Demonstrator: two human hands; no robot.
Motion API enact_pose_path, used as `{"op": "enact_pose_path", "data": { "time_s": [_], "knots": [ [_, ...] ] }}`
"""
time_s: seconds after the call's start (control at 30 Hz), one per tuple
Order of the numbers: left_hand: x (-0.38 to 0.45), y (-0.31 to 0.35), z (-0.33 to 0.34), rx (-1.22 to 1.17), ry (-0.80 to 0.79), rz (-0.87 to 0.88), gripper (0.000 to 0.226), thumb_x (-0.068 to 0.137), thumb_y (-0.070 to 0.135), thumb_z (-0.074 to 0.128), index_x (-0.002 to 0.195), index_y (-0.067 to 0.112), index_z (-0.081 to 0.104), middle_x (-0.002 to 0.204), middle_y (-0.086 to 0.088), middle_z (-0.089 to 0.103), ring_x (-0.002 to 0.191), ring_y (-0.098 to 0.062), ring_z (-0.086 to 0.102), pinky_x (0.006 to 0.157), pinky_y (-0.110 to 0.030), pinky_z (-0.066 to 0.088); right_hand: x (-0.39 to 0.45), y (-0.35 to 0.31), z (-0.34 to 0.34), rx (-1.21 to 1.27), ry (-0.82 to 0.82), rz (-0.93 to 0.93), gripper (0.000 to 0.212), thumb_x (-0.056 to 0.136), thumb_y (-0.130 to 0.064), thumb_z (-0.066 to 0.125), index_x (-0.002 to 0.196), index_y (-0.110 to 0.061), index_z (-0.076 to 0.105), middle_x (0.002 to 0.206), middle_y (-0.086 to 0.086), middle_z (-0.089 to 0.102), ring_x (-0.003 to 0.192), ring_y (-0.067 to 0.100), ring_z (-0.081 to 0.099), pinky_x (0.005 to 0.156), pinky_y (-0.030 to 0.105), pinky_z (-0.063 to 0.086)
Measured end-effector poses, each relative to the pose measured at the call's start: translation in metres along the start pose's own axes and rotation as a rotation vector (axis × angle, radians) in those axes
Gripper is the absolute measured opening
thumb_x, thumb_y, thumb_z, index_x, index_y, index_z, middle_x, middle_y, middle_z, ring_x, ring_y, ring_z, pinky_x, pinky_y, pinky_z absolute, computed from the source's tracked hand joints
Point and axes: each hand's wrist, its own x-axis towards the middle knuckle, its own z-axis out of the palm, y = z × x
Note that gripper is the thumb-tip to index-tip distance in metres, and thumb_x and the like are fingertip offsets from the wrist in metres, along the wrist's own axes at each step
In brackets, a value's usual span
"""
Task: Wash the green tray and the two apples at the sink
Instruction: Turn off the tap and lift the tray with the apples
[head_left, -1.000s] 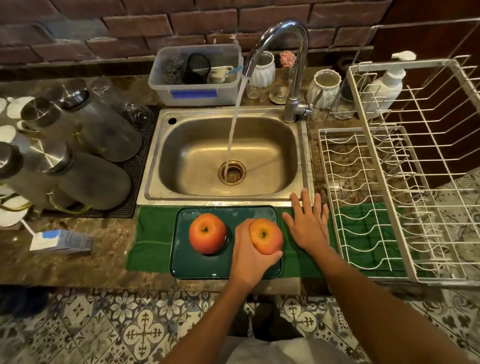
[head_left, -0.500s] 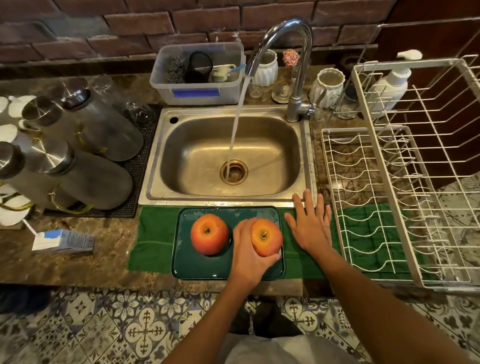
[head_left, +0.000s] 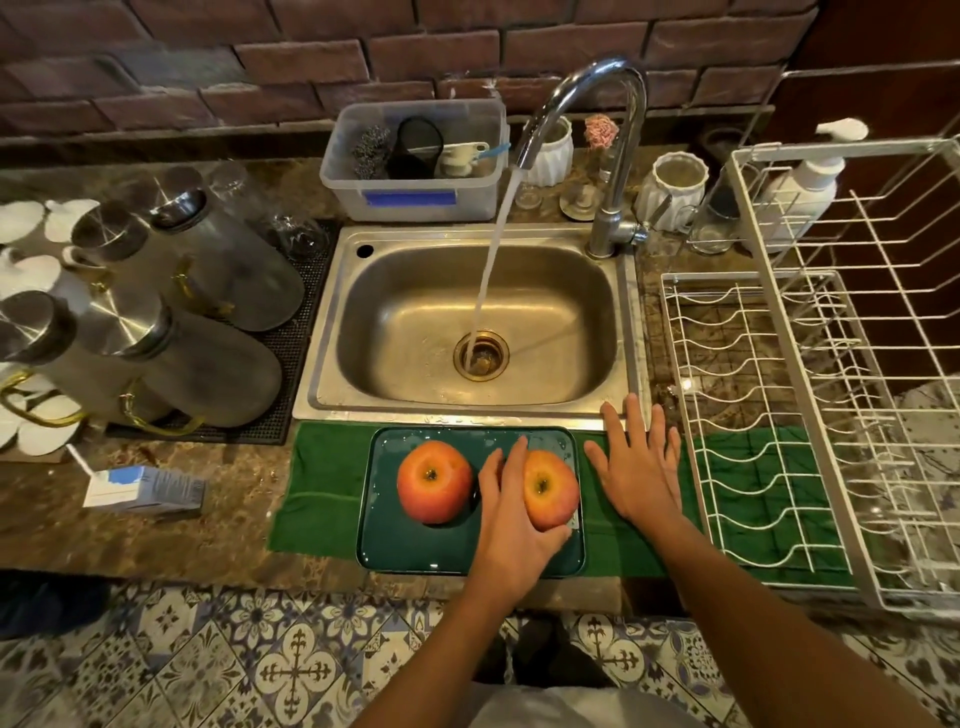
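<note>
Nothing moved, L hand (head_left: 511, 525) gripping apple (head_left: 550, 488)

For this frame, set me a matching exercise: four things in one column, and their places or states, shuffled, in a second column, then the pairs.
Things
1. Red-orange apple on the left
2. Red-orange apple on the right
3. Right hand
4. Curved chrome tap

States
A. Flat on the green cloth, fingers spread
B. Running water into the steel sink
C. Gripped by the left hand
D. Untouched on the dark green rectangular tray

Pairs: 1-D, 2-C, 3-A, 4-B
</note>
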Motion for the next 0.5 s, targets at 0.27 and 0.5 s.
{"op": "enact_pose_path", "data": {
  "time_s": [0.27,0.5],
  "knots": [
    [0.007,0.027,-0.045,0.071,0.101,0.143,0.089,0.081,0.038,0.076,0.149,0.049,0.019,0.161,0.021,-0.006,0.149,-0.004,0.004,0.121,-0.029,0.017,0.002,-0.001,-0.003,-0.008,-0.029,0.003,0.066,0.1,-0.058,0.024,0.159,-0.03,0.015,0.169,0.006,-0.004,0.153,0.037,-0.008,0.121,0.055,-0.002],
    [0.041,-0.003,-0.136,-0.036,0.421,0.144,0.053,0.096,0.033,0.058,0.146,0.028,0.041,0.157,-0.001,0.031,0.142,-0.004,0.026,0.118,-0.02,0.022,0.002,-0.001,-0.003,0.0,-0.061,0.043,0.067,0.098,-0.06,0.023,0.158,-0.034,0.01,0.168,0.002,-0.01,0.153,0.033,-0.012,0.123,0.055,-0.002]
  ]
}}
